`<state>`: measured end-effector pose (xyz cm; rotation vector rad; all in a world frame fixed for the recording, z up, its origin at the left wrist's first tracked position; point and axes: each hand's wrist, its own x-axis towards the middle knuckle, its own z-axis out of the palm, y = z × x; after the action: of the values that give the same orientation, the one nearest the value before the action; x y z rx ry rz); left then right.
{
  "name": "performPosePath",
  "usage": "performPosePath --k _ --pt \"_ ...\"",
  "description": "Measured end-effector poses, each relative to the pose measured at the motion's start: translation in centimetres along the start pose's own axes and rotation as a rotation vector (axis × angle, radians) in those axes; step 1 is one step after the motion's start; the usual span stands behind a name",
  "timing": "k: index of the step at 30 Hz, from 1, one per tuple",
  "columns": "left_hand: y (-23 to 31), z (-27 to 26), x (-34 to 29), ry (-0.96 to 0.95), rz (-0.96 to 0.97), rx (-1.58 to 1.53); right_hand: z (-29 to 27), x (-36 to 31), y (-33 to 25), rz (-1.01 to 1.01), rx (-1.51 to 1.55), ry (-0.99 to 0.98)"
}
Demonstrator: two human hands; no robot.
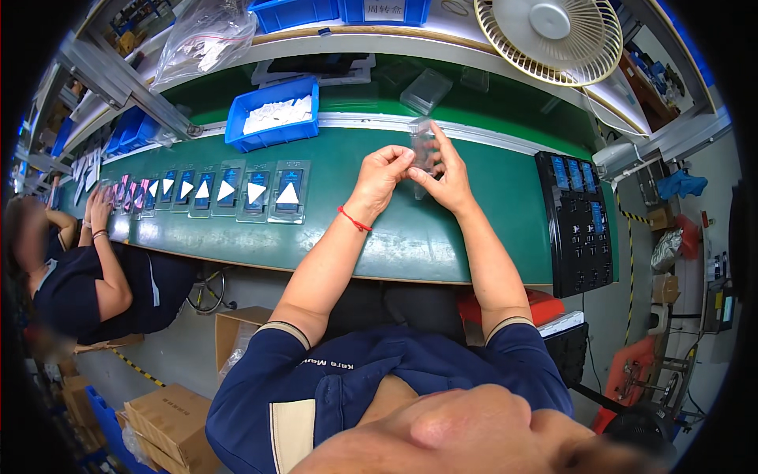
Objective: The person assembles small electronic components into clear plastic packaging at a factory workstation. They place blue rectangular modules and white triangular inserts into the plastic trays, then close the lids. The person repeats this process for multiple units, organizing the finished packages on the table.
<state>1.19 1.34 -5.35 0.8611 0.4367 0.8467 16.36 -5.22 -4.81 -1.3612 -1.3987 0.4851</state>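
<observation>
Over the green workbench, my left hand (381,176) pinches the near left edge of a clear plastic blister pack (420,141) between thumb and fingers. My right hand (448,174) holds the same pack from the right, its fingers up along the side and its thumb at the lower edge. The pack is see-through, and I cannot make out anything inside it. To the left of my hands lies a row of several clear packs (288,192) with dark blue inserts and white triangles on them. Beyond my hands is a stack of clear plastic shells (426,91).
A blue bin (237,130) of small white pieces stands at the bench's back. At the right lies a black tray (559,237) with several blue pieces. A white fan (550,24) sits on the shelf above. A co-worker's hand (99,207) is at the row's far left end.
</observation>
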Motion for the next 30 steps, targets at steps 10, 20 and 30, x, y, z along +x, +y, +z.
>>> performPosePath --k 10,20,30 --pt "-0.8 -0.2 -0.4 -0.075 0.080 0.069 -0.2 -0.2 0.2 0.232 0.434 -0.184" --pt "-1.2 0.2 0.1 -0.088 0.053 0.179 -1.8 0.4 -1.5 0.350 0.391 -0.170" --pt "-1.6 -0.4 0.2 -0.132 0.016 0.126 -1.7 0.0 -1.8 0.476 0.381 -0.226"
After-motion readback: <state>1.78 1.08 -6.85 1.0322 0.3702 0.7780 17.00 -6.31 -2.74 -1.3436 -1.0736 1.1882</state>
